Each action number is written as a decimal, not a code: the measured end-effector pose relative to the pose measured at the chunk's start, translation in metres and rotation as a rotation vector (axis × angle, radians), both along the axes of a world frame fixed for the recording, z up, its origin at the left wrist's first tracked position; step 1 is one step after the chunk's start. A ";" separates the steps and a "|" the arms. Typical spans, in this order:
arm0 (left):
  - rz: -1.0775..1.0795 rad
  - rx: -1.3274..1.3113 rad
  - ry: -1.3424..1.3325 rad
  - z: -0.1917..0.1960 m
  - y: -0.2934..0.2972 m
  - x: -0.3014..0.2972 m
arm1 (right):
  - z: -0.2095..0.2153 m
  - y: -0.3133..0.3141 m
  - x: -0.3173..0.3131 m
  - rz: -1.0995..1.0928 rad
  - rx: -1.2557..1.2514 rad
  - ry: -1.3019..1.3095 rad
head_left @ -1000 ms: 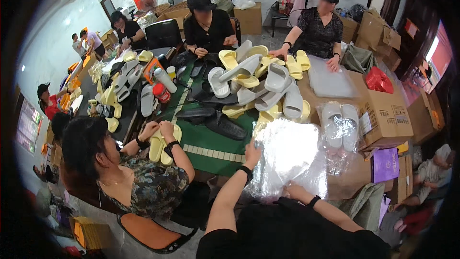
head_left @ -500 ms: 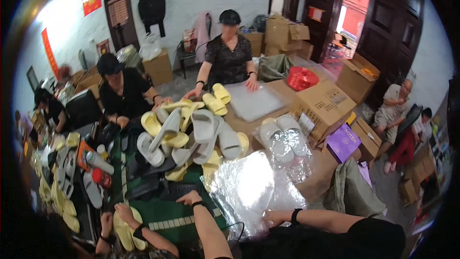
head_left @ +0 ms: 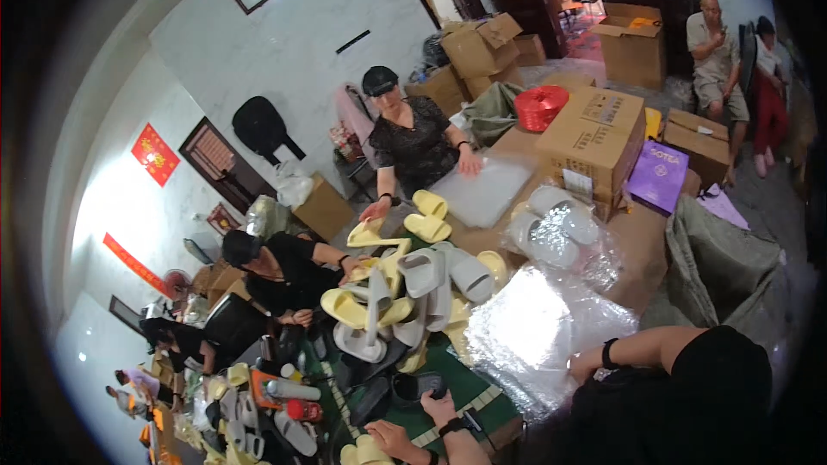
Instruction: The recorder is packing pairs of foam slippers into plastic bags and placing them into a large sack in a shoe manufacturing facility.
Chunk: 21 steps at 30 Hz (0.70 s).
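My left hand (head_left: 438, 410) reaches in from the bottom and is closed on the heel end of a black slipper (head_left: 416, 387). That slipper lies on the green table mat (head_left: 472, 386), beside another dark slipper (head_left: 372, 398). My right hand (head_left: 586, 365) is closed at the edge of a stack of shiny clear plastic bags (head_left: 525, 319); its fingertips are partly hidden. A heap of grey slippers (head_left: 420, 272) and yellow slippers (head_left: 346, 308) rises just beyond my left hand. Grey slippers in clear wrap (head_left: 560, 228) lie beyond the bags.
At my left, a co-worker's hand (head_left: 392, 439) touches yellow slippers (head_left: 366, 452). Two people (head_left: 413, 133) (head_left: 289, 271) work across the table. A carton (head_left: 590, 133), red twine roll (head_left: 541, 108), purple box (head_left: 657, 174) and grey-green sack (head_left: 719, 250) stand to the right.
The view has turned and tilted leftward. My left hand has gone from pointing by the black slipper to holding it. The person across has lifted a yellow slipper. My right hand stays at the bags.
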<state>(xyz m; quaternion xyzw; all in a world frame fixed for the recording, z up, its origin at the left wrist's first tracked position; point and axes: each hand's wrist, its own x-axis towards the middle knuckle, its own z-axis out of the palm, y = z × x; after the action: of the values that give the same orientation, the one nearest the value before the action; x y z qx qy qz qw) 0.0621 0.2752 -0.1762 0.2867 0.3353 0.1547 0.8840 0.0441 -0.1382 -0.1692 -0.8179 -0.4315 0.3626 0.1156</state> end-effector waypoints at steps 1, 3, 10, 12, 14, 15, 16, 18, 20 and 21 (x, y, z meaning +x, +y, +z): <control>0.040 0.040 -0.022 0.025 -0.006 -0.011 | -0.023 0.002 0.007 -0.029 0.015 0.084; 0.022 0.115 -0.095 0.059 -0.001 -0.032 | -0.011 0.009 0.010 -0.018 -0.004 0.040; -0.141 0.004 -0.241 0.239 -0.053 -0.081 | -0.049 -0.026 0.006 -0.112 0.185 -0.001; -0.207 0.062 -0.288 0.254 -0.071 -0.090 | -0.066 -0.007 0.019 0.236 0.110 -0.049; -0.278 0.199 -0.363 0.288 -0.094 -0.107 | -0.051 0.001 0.030 0.446 -0.039 0.269; -0.285 0.300 -0.301 0.302 -0.118 -0.115 | -0.073 0.014 0.037 0.506 0.003 0.276; -0.339 0.298 -0.303 0.313 -0.139 -0.107 | -0.098 -0.003 0.031 0.382 0.024 0.209; -0.485 0.263 -0.267 0.320 -0.147 -0.119 | -0.097 -0.007 0.024 0.318 0.009 0.147; -0.545 0.234 -0.262 0.328 -0.164 -0.123 | -0.031 -0.009 0.014 0.168 0.217 0.185; -0.630 0.202 -0.268 0.335 -0.176 -0.120 | -0.049 -0.016 0.012 0.135 0.414 0.066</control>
<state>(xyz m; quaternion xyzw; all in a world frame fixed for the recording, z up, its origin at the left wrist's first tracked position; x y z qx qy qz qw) -0.0579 0.0987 0.1585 0.4391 0.0946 -0.0570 0.8916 0.0558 -0.1537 -0.2182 -0.7337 -0.5464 0.2999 0.2705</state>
